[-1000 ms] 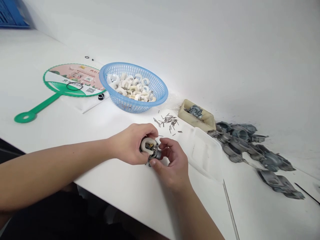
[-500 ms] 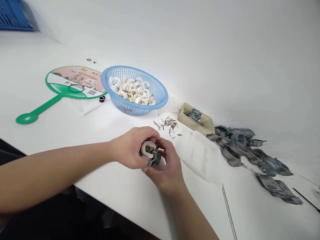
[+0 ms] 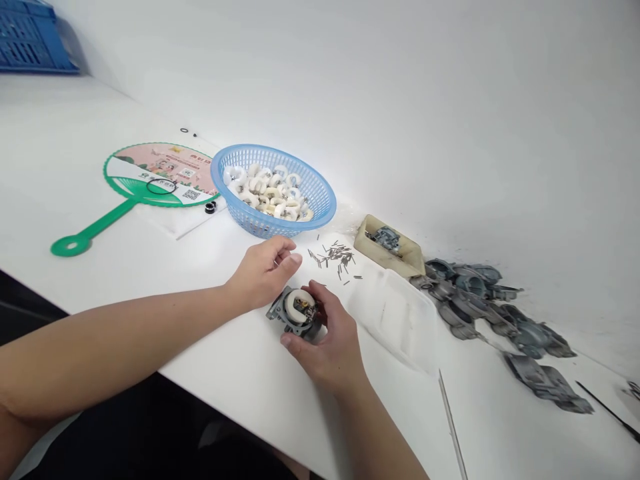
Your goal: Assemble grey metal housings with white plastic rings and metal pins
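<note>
My right hand grips a grey metal carburetor from its right side, thumb in front and fingers behind. A white C-shaped float sits on the carburetor's upper face, with small brass parts inside its curve. Just above and behind the carburetor hovers my left hand. Its fingers are loosely curled, the thumb stands apart from them, and nothing shows between them. Thin metal pins lie scattered on the white table, beyond my hands to the right.
A blue basket holds many white floats. Left of it lies a green-handled fan. To the right are a cream box with metal parts, a translucent tray and grey float bowls. A blue crate stands far left.
My left hand has let go of the carburetor and moved up off it. The carburetor is now in my right hand alone and more of its body shows. The view has shifted slightly.
</note>
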A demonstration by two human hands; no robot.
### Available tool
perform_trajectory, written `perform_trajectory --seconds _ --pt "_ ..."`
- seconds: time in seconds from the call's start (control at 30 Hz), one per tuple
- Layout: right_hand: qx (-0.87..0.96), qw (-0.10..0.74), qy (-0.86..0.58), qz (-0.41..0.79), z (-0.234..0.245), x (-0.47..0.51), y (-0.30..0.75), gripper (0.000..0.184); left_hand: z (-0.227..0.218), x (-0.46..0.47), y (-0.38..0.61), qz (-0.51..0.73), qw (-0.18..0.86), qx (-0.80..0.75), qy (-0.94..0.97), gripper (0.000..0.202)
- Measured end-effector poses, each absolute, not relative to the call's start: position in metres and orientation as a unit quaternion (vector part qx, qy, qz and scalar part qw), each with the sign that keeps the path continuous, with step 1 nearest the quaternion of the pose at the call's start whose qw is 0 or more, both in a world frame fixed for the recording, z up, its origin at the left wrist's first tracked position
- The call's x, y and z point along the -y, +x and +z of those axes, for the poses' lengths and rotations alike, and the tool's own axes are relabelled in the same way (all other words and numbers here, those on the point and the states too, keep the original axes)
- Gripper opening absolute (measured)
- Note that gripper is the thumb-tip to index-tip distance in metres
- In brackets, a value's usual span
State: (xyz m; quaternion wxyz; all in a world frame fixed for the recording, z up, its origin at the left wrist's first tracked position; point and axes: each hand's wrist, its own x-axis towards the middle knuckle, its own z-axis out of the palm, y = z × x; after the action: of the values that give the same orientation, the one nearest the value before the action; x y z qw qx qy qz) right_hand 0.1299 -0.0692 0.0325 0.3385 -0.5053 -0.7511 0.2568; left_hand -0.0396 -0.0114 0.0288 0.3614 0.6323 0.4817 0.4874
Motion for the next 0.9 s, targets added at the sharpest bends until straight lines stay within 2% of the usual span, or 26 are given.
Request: perform_trajectory --seconds 0.23,0.43,0.57,0.77,0.9 --pt "0.669 0.392 -0.570 0.273 0.034 0.080 0.119 0.072 0.024 0.006 -0.038 0.456 0.349 -0.510 0.640 0.034" --pt "0.600 0.497 -0.554 0.291 0.048 0.117 0.138 0.069 0.024 0.011 -0.039 0.436 0.352 -0.518 0.646 0.036" --pt "0.513 0.568 -0.599 0.236 0.071 0.160 0.184 0.069 0.024 0.014 -0.038 0.423 0.368 -0.518 0.647 0.035" --pt "0.332 0.516 -0.788 0.048 0.105 0.170 0.308 0.087 0.023 0.014 -0.035 0.416 0.373 -0.510 0.654 0.034" --pt "0.201 0.406 -0.888 -0.077 0.110 0.171 0.390 0.068 0.024 0.014 -0.035 0.420 0.371 -0.505 0.656 0.033"
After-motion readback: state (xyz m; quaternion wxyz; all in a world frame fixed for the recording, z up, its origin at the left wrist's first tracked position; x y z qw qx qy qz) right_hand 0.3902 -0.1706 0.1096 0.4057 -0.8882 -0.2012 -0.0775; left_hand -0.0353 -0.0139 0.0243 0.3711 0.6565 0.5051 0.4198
